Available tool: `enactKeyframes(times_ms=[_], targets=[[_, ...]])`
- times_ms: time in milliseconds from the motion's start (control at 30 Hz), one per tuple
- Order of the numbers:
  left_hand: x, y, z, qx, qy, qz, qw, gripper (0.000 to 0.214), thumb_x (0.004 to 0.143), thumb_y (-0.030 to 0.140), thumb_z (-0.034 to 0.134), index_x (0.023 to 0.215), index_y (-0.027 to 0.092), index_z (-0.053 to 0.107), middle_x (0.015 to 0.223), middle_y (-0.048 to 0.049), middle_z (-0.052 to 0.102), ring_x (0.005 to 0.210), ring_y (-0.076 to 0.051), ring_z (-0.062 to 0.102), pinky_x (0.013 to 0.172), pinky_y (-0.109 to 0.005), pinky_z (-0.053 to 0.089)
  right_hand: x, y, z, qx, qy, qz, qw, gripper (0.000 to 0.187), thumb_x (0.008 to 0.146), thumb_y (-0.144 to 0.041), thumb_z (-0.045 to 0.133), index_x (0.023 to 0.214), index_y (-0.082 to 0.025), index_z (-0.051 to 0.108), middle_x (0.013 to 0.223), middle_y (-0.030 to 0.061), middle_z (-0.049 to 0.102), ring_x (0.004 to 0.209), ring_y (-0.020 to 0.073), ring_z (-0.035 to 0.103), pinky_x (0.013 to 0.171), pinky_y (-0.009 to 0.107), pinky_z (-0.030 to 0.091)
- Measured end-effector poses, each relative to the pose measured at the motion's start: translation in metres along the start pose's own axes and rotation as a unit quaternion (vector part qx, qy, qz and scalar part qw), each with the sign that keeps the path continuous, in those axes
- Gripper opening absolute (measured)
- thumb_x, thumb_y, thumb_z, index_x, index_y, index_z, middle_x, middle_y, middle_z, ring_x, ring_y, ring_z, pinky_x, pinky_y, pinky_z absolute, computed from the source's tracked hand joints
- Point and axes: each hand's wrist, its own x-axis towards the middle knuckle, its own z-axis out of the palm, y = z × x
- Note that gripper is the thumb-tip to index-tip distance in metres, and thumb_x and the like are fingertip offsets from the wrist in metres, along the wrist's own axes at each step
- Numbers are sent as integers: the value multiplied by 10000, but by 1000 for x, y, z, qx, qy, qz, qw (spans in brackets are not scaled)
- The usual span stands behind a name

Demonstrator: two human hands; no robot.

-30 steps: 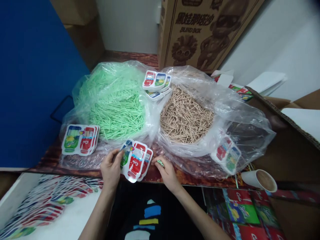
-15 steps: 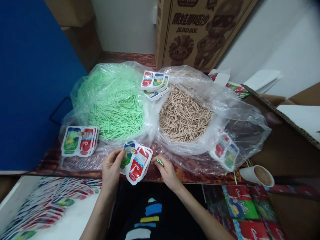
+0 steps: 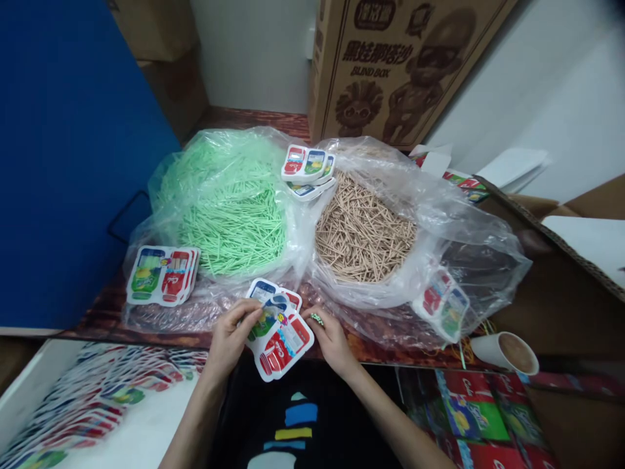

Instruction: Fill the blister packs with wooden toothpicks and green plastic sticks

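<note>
My left hand (image 3: 228,340) pinches a white plastic tray (image 3: 282,344) printed with red and green bottle pictures, tilted over the table's front edge. More such trays (image 3: 267,292) lie stacked just behind it. My right hand (image 3: 332,335), wearing a green ring, touches the tray's right side with bent fingers. Behind the hands sit a clear bag of green sticks (image 3: 227,208) and a clear bag of tan sticks (image 3: 364,238).
Tray stacks lie at the left (image 3: 163,275), between the bags (image 3: 307,168) and on the right bag's flap (image 3: 442,301). A paper cup (image 3: 505,352) lies on its side at right. A printed cardboard box (image 3: 395,65) stands behind. Printed sheets (image 3: 92,397) lie lower left.
My left hand has pulled the top tray nearer and turned it flatter, separating it from the stack. My right hand has moved in against the tray's edge.
</note>
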Motion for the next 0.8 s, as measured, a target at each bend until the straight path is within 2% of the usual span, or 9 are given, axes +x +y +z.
enactKeyframes(times_ms=[167, 267, 333, 400, 467, 533, 667, 800], targets=[[-4, -4, 6, 11, -51, 6, 999, 131, 831, 300, 630, 799, 204, 713, 901, -55, 687, 902, -213, 620, 812, -314, 475, 8, -10, -9, 15, -8, 6, 1000, 187, 936, -292, 494, 862, -214, 647, 856, 25, 665, 818, 184, 607, 769, 292, 442], [-5, 0, 14, 11, -71, 10, 997, 133, 833, 297, 629, 797, 199, 712, 863, -53, 688, 879, -211, 622, 816, -321, 472, 21, -25, -16, 109, 19, 31, 993, 143, 904, -309, 557, 859, -210, 651, 869, 28, 686, 851, 189, 624, 828, 315, 461], [-5, 5, 20, 0, -74, 10, 997, 137, 826, 301, 632, 788, 197, 711, 855, -53, 688, 857, -210, 624, 808, -323, 476, 32, -39, -20, 237, 36, 59, 969, 129, 889, -333, 585, 874, -213, 630, 862, 27, 699, 868, 195, 644, 867, 348, 476], [-5, 9, 25, -18, -70, 1, 997, 139, 815, 308, 641, 776, 195, 712, 855, -52, 684, 850, -209, 625, 797, -320, 481, 43, -53, -23, 357, 36, 80, 930, 139, 867, -363, 613, 893, -227, 599, 843, 16, 703, 874, 203, 663, 883, 382, 491], [-6, 11, 30, -41, -67, -18, 997, 142, 803, 317, 652, 773, 194, 716, 845, -50, 679, 839, -207, 623, 782, -311, 482, 52, -65, -24, 417, 19, 97, 903, 168, 840, -381, 644, 900, -241, 572, 833, 8, 702, 890, 215, 674, 882, 406, 502], [-6, 10, 34, -72, -59, -45, 995, 143, 785, 328, 673, 771, 194, 722, 839, -44, 675, 823, -199, 618, 766, -299, 481, 57, -73, -23, 419, 0, 112, 901, 189, 830, -399, 645, 881, -245, 548, 833, 14, 702, 904, 229, 678, 868, 423, 510], [-7, 5, 40, -142, -19, -110, 984, 187, 729, 372, 722, 764, 189, 720, 834, -31, 671, 772, -179, 602, 721, -279, 479, 59, -77, -15, 364, -40, 140, 920, 217, 844, -434, 595, 855, -232, 518, 833, 50, 708, 925, 254, 676, 826, 433, 522], [-7, 1, 44, -171, 4, -124, 978, 188, 716, 368, 736, 749, 184, 716, 818, -23, 666, 771, -172, 595, 716, -268, 473, 54, -76, -14, 330, -95, 163, 925, 204, 830, -394, 614, 863, -206, 542, 932, 69, 704, 924, 241, 669, 801, 399, 533]])
